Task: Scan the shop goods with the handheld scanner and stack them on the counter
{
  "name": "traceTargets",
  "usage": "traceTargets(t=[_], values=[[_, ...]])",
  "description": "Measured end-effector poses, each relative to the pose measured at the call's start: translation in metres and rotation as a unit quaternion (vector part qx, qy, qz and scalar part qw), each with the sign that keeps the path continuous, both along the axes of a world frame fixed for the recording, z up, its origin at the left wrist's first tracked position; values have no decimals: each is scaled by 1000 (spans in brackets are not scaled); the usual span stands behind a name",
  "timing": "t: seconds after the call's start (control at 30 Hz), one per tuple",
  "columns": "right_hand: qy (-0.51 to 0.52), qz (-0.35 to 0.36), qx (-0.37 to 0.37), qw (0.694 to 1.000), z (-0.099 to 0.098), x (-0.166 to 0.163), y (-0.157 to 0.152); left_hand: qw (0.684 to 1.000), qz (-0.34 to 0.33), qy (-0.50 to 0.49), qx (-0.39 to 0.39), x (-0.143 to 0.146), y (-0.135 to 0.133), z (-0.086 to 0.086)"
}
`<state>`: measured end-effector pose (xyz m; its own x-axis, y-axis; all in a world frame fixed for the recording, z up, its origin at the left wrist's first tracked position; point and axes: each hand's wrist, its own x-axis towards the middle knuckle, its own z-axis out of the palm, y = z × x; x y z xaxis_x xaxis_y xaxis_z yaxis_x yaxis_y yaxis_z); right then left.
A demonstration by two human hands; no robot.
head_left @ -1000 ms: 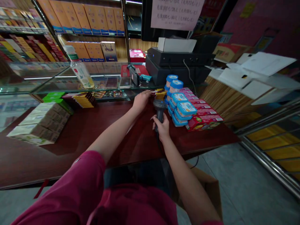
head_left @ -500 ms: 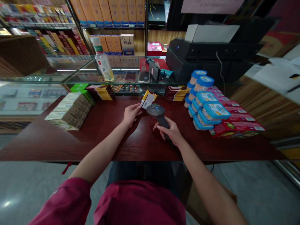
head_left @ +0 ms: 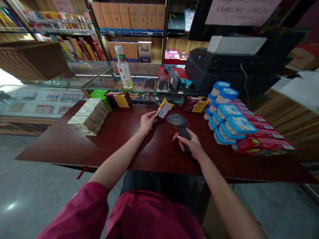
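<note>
My left hand (head_left: 147, 122) pinches the near left corner of a small flat yellow-and-dark-red packet (head_left: 164, 109). Its pale side, printed with a barcode, faces up towards me. To the right, my right hand (head_left: 191, 142) is wrapped round the handle of a dark grey barcode scanner (head_left: 177, 120). The scanner's head is held above the table, slightly right of the packet and nearer to me. Similar packets stand in a left stack (head_left: 122, 99) and a right stack (head_left: 195, 104) at the table's back edge.
Small pale cartons (head_left: 87, 116) sit in a block on the left of the dark wooden table (head_left: 124, 146). Blue-lidded tubs (head_left: 231, 124) and red boxes (head_left: 264, 142) are piled at the right. Behind is a glass counter with a bottle (head_left: 124, 73) and phones; a black machine (head_left: 224, 69) stands back right.
The camera view has turned a little left, so everything sits further right in the picture. Both hands keep their holds. The blue light on the scanner's head no longer shows.
</note>
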<state>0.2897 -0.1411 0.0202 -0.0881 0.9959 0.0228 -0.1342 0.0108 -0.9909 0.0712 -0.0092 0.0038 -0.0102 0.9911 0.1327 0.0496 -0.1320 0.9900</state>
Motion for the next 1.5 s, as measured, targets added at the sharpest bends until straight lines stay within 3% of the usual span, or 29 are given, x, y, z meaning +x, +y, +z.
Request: traceTargets(t=[0.07, 0.2, 0.37, 0.53, 0.63, 0.8, 1.0, 1.17, 1.5], values=[[6, -9, -7, 1000, 1, 0, 0, 986, 25, 143, 84, -22, 1, 9], [8, 9, -9, 1000, 5, -9, 4, 903, 9, 386, 189, -91, -8, 23], [11, 68, -10, 998, 11, -43, 20, 802, 26, 572, 167, -166, -25, 22], [7, 105, -15, 994, 7, -79, 39, 727, 74, 671, 128, -178, -34, 19], [12, 106, -13, 994, 4, -84, 43, 731, 88, 668, 112, -163, -38, 18], [37, 72, -10, 997, 1, -77, 41, 777, 81, 620, 69, -149, -27, 11], [35, 77, -15, 996, 1, -75, 41, 788, 40, 604, 112, -175, 5, -1], [38, 79, -15, 996, 2, -75, 41, 809, 37, 575, 118, -189, 12, -8], [50, 81, -18, 995, -3, -72, 42, 794, 62, 593, 120, -196, 14, -12]])
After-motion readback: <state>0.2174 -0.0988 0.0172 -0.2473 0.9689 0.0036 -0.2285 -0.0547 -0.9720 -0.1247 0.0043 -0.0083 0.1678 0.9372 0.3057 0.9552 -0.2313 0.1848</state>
